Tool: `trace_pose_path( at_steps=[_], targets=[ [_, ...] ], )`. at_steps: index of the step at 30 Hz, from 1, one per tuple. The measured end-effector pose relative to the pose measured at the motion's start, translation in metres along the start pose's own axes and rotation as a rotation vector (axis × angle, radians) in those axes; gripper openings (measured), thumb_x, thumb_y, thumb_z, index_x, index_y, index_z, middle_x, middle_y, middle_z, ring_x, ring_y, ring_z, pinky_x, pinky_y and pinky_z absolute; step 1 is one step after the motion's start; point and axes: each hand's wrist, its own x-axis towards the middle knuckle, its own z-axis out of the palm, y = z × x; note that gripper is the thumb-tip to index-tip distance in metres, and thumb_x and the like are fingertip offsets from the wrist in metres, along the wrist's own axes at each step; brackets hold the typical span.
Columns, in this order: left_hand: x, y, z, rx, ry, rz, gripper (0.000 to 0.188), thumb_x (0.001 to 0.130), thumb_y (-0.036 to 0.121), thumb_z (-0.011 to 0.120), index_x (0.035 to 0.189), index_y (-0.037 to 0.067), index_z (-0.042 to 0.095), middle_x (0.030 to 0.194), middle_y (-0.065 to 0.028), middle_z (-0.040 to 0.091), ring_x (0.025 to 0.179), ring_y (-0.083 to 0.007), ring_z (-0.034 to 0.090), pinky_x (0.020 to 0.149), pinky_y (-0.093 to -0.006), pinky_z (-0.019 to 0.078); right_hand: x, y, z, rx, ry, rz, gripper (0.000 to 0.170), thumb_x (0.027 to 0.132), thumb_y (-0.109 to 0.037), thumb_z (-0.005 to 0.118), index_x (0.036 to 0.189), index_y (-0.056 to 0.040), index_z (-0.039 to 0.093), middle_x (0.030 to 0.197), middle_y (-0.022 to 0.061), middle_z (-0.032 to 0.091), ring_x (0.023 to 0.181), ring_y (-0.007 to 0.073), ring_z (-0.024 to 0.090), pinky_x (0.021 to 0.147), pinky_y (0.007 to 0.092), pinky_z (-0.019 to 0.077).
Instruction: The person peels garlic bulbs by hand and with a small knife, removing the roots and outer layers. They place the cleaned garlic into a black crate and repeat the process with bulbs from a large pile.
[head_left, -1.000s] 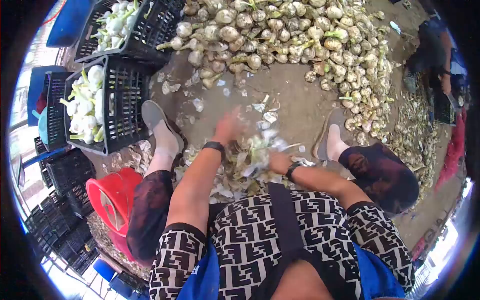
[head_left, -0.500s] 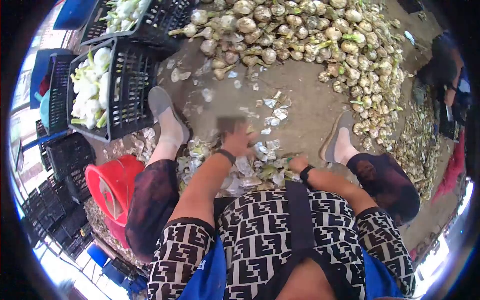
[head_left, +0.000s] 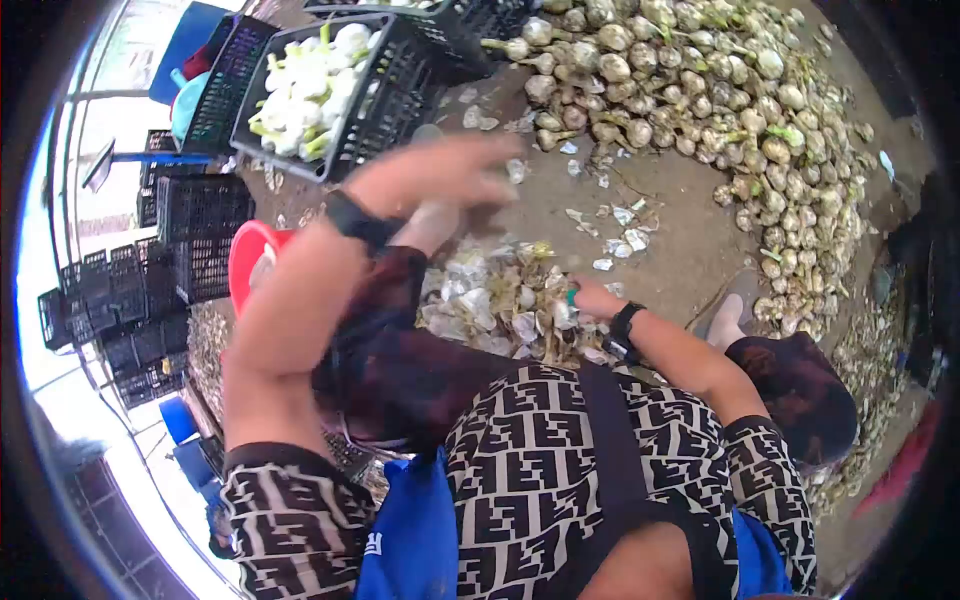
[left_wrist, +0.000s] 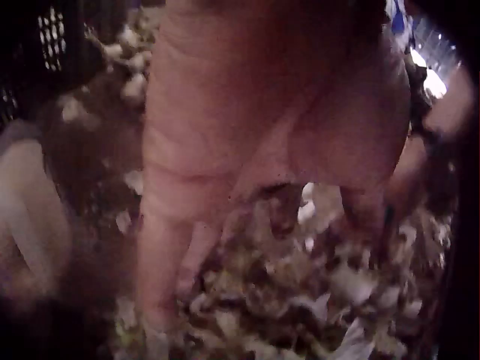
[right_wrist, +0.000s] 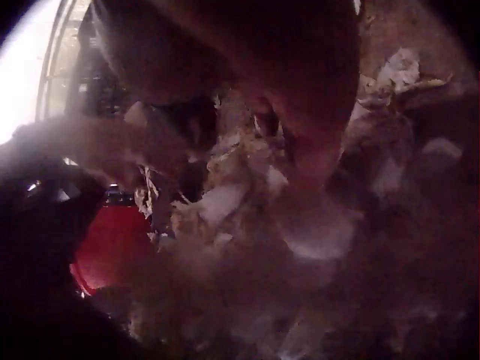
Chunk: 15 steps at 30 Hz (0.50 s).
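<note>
While the left hand [head_left: 440, 175] is hovering beside the loose heap of pale, papery garlic peelings [head_left: 485, 305], the right hand [head_left: 600, 300] is hanging at the heap's opposite edge, so the peelings are lying between and partly below the two hands. The left hand is blurring, its fingers extending and spreading apart; whether it is holding anything, one cannot tell. The right hand is curling its fingers beside a small green object [head_left: 572, 297], only a bit of which is showing; whether it is gripping that is unclear. The peelings are looking white to yellowish-brown, crumpled and flaky, and are scattering over the brown ground [head_left: 690, 230]. Dark bands are circling both wrists.

Farther out, a black, slatted plastic crate [head_left: 400, 100] is standing beyond the left hand, carrying clean white garlic bulbs with green stems [head_left: 315, 90]. Ahead and toward the right, a broad pile of dirt-flecked garlic bulbs [head_left: 690, 90] is covering the ground. A red plastic bucket [head_left: 248, 262] is standing at the left, partly hidden behind the left arm.
</note>
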Motion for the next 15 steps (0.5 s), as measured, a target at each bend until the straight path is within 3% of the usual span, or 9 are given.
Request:
trace_pose_path(
  at_steps=[3,5,7,9,10,11,12,13,15],
  targets=[
    [-0.099,0.055,-0.090,-0.176,0.486,-0.138,0.050,0.086,0.026,0.053,0.128,0.003,0.039,0.117,-0.0101,0.052,0.103,-0.0177,0.053,0.087,-0.0296,0.0431,0.010,0.016,-0.004,0.116,0.064,0.275,0.050,0.079,-0.010,0.048,0.128,-0.0041,0.036,0.097,0.0100,0.054,0.072,0.0181,0.053,0.055,0.0306,0.0463],
    [-0.154,0.058,-0.096,-0.321,1.044,-0.065,0.043,0.086,0.025,0.052,0.123,0.004,0.044,0.110,-0.0104,0.055,0.099,-0.0183,0.054,0.085,-0.0298,0.0444,0.026,0.053,0.003,-0.156,0.154,-0.037,0.048,0.080,-0.012,0.049,0.125,-0.0009,0.039,0.099,0.0141,0.056,0.078,0.0207,0.056,0.057,0.0338,0.0471],
    [-0.196,0.042,-0.062,-0.421,1.410,-0.202,0.036,0.086,0.025,0.051,0.116,0.005,0.051,0.109,-0.0097,0.056,0.094,-0.0191,0.056,0.083,-0.0290,0.0456,0.038,0.070,0.003,-0.597,-0.006,-0.053,0.046,0.079,-0.017,0.053,0.120,0.0024,0.045,0.098,0.0168,0.058,0.085,0.0234,0.058,0.064,0.0360,0.0483],
    [-0.228,-0.025,-0.008,-0.228,1.378,-0.452,0.039,0.081,0.023,0.057,0.111,-0.001,0.052,0.107,-0.0146,0.057,0.097,-0.0217,0.056,0.083,-0.0309,0.0427,0.001,0.019,0.019,-0.229,0.249,0.178,0.046,0.077,-0.022,0.057,0.114,0.0036,0.049,0.097,0.0163,0.060,0.090,0.0236,0.058,0.071,0.0349,0.0478],
    [-0.237,-0.069,0.035,0.519,1.182,-0.398,0.037,0.080,0.022,0.057,0.107,-0.003,0.053,0.099,-0.0177,0.059,0.090,-0.0263,0.058,0.080,-0.0327,0.0445,0.011,0.040,0.018,-0.470,0.201,0.155,0.051,0.075,-0.026,0.061,0.115,0.0039,0.049,0.102,0.0162,0.060,0.091,0.0233,0.058,0.075,0.0339,0.0471],
    [-0.212,-0.056,0.065,-0.213,1.003,-0.973,0.033,0.080,0.021,0.057,0.105,-0.001,0.055,0.091,-0.0181,0.060,0.084,-0.0301,0.059,0.075,-0.0342,0.0457,0.011,0.048,0.018,-0.484,0.200,0.159,0.051,0.075,-0.026,0.061,0.115,0.0039,0.049,0.102,0.0162,0.060,0.091,0.0233,0.058,0.075,0.0339,0.0471],
    [-0.203,-0.099,0.126,-0.112,0.964,-0.632,0.029,0.079,0.021,0.057,0.102,0.002,0.056,0.089,-0.0178,0.061,0.082,-0.0299,0.060,0.073,-0.0363,0.0461,0.008,0.052,0.019,-0.401,0.208,0.141,0.046,0.075,-0.027,0.057,0.110,0.0024,0.051,0.086,0.0163,0.061,0.078,0.0273,0.059,0.069,0.0363,0.0472],
    [-0.186,-0.104,0.159,-0.595,0.634,-0.770,0.032,0.078,0.026,0.059,0.102,0.005,0.057,0.093,-0.0178,0.061,0.086,-0.0314,0.060,0.074,-0.0380,0.0457,0.005,0.060,0.018,-0.320,0.215,0.125,0.041,0.075,-0.027,0.054,0.105,0.0009,0.054,0.070,0.0165,0.062,0.065,0.0312,0.061,0.063,0.0388,0.0473],
    [-0.137,-0.084,0.203,-0.057,0.297,-0.673,0.047,0.074,0.043,0.061,0.104,0.007,0.059,0.097,-0.0170,0.061,0.093,-0.0322,0.057,0.079,-0.0398,0.0451,0.005,0.090,0.004,-0.360,0.201,0.064,0.040,0.077,-0.025,0.052,0.110,-0.0018,0.054,0.072,0.0172,0.062,0.067,0.0282,0.061,0.063,0.0376,0.0476]
  ],
)
